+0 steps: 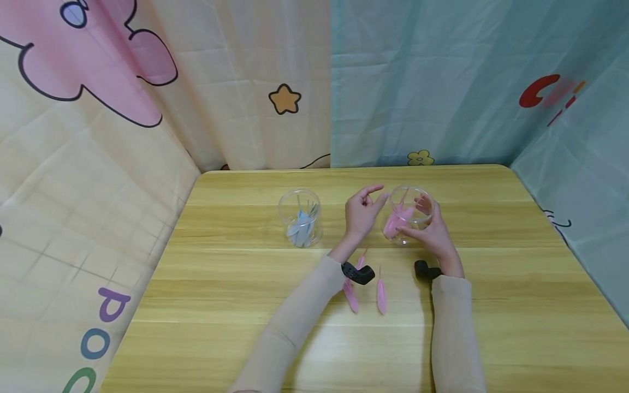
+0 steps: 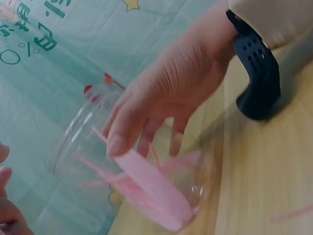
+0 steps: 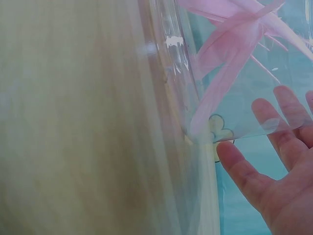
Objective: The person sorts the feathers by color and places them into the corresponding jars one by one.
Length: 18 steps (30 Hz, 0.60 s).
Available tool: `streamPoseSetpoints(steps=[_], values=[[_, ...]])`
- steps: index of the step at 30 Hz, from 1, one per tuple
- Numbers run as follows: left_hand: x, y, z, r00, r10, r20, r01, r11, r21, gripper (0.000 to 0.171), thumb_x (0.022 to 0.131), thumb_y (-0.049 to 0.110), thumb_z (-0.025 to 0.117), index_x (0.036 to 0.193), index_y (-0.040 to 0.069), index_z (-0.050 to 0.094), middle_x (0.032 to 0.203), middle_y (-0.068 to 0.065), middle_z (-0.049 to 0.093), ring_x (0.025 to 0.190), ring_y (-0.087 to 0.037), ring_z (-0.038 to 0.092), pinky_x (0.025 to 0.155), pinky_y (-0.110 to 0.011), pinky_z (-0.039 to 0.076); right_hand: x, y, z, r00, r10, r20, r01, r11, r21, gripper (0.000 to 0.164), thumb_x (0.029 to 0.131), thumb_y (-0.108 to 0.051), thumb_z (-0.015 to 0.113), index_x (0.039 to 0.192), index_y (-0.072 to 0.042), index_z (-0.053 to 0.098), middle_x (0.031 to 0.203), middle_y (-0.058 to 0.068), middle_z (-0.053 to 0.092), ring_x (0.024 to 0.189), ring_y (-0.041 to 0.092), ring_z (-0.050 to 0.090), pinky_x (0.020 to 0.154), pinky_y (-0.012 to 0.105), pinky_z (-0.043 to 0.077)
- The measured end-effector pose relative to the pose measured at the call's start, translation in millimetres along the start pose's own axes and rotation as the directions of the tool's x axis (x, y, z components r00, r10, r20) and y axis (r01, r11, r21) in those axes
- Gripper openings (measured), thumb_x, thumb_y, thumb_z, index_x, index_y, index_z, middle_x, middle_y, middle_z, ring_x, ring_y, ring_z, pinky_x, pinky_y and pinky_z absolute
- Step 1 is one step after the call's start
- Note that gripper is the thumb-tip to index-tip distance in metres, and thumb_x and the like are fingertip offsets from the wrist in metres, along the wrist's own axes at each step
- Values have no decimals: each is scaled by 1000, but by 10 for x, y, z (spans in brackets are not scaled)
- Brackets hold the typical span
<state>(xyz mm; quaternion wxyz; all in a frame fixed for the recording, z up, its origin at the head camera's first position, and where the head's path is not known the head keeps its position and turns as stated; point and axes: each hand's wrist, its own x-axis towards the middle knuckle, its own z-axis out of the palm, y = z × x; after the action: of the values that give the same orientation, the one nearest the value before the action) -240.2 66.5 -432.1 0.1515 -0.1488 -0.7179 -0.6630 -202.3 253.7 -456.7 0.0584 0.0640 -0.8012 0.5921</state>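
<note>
My right hand (image 1: 433, 232) holds a clear plastic cup (image 1: 425, 219) around its side, thumb on the near side and fingers on the far side. Several pink feathers (image 2: 151, 188) lean inside this cup, their quills toward the rim. In the right wrist view, the palm and fingers of the right hand (image 3: 279, 166) curve beside the cup wall. Just left of the cup, my left hand (image 1: 362, 212) hovers with nothing in it, thumb and index finger loosely extended. Only the fingertips of the left hand (image 2: 7, 191) show at the left edge of its wrist view.
To the left stands a second clear cup (image 1: 287, 210) with light blue feathers (image 1: 302, 228). On the wooden table (image 1: 216, 305), a pink feather (image 1: 381, 297) lies between the forearms, and more pink feathers (image 1: 350, 297) lie by the left wrist, partly hidden. Printed curtains (image 1: 422, 82) surround the table.
</note>
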Motion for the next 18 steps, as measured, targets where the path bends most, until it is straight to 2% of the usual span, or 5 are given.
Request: streamPoseSetpoints(steps=[4,7,12,15,18], values=[[-75,-71,-123,996,-54,65,47,993,108,25,89,24,68,106,6,71,48,4,36,40,-6,27,40,-21,23,36,130,-17,1000,7,-11,-8,1000,-13,100,75,-10,82,149,-17,16,147,18,29,133,36,26,103,60,22],[-163,-136,-203,977,-166,137,126,957,261,26,88,33,68,104,13,73,48,5,38,39,-6,28,38,-21,21,46,173,-19,1000,7,-21,-7,1000,-13,99,74,-12,83,148,-19,18,146,15,30,133,34,27,103,59,23],[-300,-210,-320,897,-378,230,195,805,561,35,82,54,66,98,24,72,67,6,57,52,-8,43,45,-24,33,49,194,-21,1000,1,-20,-1,1000,-13,97,75,-14,83,148,-19,19,146,15,31,132,32,28,103,59,24],[-361,-212,-383,847,-457,271,160,706,690,39,78,60,67,93,24,71,83,10,63,66,-7,51,56,-24,39,54,200,-21,1000,-9,-15,9,1000,-17,99,74,-12,83,149,-16,18,146,16,31,132,33,28,104,58,23],[-405,-173,-429,806,-509,302,105,625,773,42,74,62,70,76,20,67,73,13,59,64,-6,49,57,-26,37,51,195,-19,1000,-8,-17,8,1000,-17,100,73,-11,83,149,-13,17,145,16,31,132,33,28,104,57,23]])
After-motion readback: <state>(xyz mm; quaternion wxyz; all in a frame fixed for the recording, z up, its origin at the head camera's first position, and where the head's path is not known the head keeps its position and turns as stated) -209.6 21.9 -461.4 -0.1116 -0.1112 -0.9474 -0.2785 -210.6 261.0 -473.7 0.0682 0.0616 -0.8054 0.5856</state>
